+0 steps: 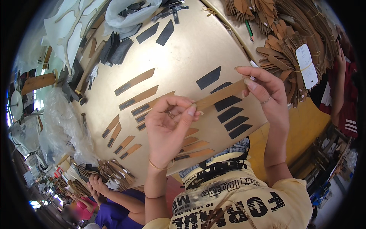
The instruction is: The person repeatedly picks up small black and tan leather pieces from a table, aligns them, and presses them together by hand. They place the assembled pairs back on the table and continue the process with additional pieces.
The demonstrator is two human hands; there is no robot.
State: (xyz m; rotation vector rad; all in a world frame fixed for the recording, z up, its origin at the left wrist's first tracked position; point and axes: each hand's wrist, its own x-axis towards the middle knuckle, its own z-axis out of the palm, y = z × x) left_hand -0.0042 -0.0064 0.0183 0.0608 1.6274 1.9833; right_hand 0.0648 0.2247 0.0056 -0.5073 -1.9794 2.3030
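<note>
A tan leather strip (pixel 222 97) is stretched between my two hands above the table. My left hand (pixel 166 128) pinches its left end between thumb and fingertips. Its right end is pinched by my right hand (pixel 270 93), where a tiny white tag (pixel 252 78) shows near the fingertips. Under and beside the strip lies a column of black slanted pieces (pixel 227 103). To the left, several tan strips with black patches (pixel 138 96) lie in slanting rows, and shorter patched strips (pixel 114 136) sit closer to the table's left edge. My left hand hides some of the strips.
Bundled brown leather pieces (pixel 284 57) with a white tag (pixel 306 66) stand at the right. A hammer (pixel 91 66), stacked black pieces (pixel 116 49) and a plastic bag (pixel 127 15) are at the far left. Other people's hands (pixel 98 186) work at lower left.
</note>
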